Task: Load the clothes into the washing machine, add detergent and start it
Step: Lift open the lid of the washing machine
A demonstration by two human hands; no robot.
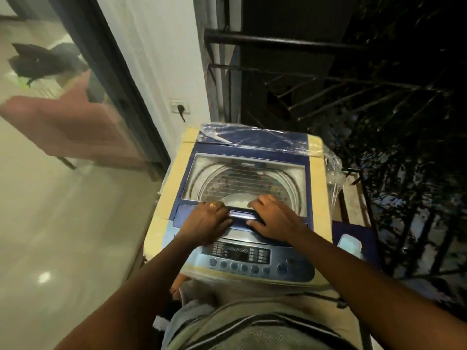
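The washing machine (319, 178) is standing close beside the glass door (75, 152) and white wall (161, 59) on its left, with the balcony railing (328, 79) running behind and to the right. Its lid (247, 157) is lying flat over the drum. The left hand (207, 221) and right hand (274, 219) are clamping their fingers over the lid handle (240, 213), thumbs underneath.

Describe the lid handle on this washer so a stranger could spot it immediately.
Find the blue and cream washing machine beside the railing. Between its glass lid window and the control panel lies the lid handle. Unlike the round buttons below, it is one dark glossy bar, gripped at its ends by the left hand and right hand.
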